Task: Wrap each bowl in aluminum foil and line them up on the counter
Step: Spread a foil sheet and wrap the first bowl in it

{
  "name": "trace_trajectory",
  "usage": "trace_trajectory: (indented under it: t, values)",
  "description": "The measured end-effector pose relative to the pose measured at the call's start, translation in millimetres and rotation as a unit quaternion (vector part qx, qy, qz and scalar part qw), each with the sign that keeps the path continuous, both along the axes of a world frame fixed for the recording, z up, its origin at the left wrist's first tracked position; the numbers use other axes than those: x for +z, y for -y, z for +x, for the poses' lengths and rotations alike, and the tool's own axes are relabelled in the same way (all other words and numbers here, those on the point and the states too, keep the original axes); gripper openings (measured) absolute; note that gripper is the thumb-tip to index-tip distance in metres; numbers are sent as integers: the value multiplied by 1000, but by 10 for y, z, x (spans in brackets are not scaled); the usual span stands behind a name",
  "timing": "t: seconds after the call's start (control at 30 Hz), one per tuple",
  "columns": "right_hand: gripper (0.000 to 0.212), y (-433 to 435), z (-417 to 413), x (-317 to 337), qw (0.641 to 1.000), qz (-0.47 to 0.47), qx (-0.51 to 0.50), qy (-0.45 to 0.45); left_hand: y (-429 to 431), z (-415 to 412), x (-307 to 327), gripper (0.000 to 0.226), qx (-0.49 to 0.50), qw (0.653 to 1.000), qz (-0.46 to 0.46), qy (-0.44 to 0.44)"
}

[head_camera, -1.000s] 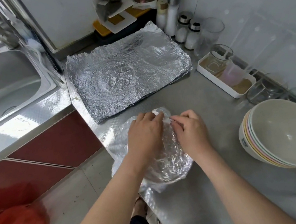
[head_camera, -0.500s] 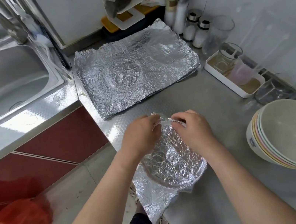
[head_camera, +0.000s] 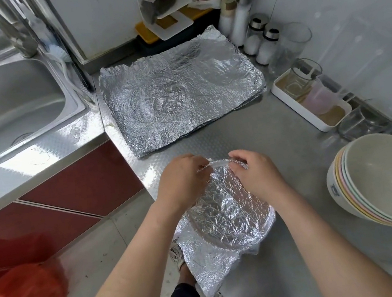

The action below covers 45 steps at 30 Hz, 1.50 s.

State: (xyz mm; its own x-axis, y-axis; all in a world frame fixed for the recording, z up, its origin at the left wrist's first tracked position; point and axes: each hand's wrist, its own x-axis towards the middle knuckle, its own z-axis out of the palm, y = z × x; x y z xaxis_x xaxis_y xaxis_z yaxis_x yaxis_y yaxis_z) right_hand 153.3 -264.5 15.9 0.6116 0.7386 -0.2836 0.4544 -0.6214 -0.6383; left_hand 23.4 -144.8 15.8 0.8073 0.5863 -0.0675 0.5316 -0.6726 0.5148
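Within the last second the foil went from a loose dome under both palms to a lining pressed down into the bowl [head_camera: 228,215], which sat near the front edge of the counter [head_camera: 277,135]; the wrap looked nearly done, with a tail left loose. The left hand [head_camera: 181,178] and right hand [head_camera: 255,172] each pinched foil over the far rim. There was one bowl in work, one stack of bare bowls [head_camera: 387,182], perhaps five, one pile of foil sheets [head_camera: 180,91], and no finished bowls in sight.

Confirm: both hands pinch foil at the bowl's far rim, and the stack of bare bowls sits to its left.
No. The head view shows the stack right of the bowl, not left. The left hand and right hand do pinch the foil at its far rim.
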Motion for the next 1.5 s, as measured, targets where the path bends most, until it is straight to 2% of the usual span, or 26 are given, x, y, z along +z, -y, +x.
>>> trace_trajectory:
  t: [0.2, 0.3, 0.4, 0.53, 0.8, 1.03, 1.37, 1.5]
  values:
    - [28, 6, 5, -4, 1000, 19, -13, -1, 11, 22, -12, 17, 28, 999, -22, 11]
    - [25, 11, 18, -16, 1000, 28, -11, -6, 0, 31, -28, 35, 0, 1000, -27, 12]
    - [23, 6, 25, -33, 999, 42, -13, -3, -22, 53, -37, 47, -53, 997, -52, -30]
    - [20, 11, 24, -34, 999, 51, -12, -6, -17, 68, -58, 30, -60, 996, -52, -38]
    - [21, 8, 105, -48, 997, 9, 57, -54, -26, 50, -124, 32, -52, 998, -46, -9]
    - [21, -11, 76, -54, 997, 42, 38, -53, -63, 32, -189, 37, -63, 991, -120, -10]
    - [18, 33, 36, -70, 997, 60, 7, -57, -56, 59, -173, 36, -61, 991, -121, 6]
    - [22, 75, 50, -45, 998, 49, 33, -30, -66, 38, -185, 34, -59, 992, -110, 14]
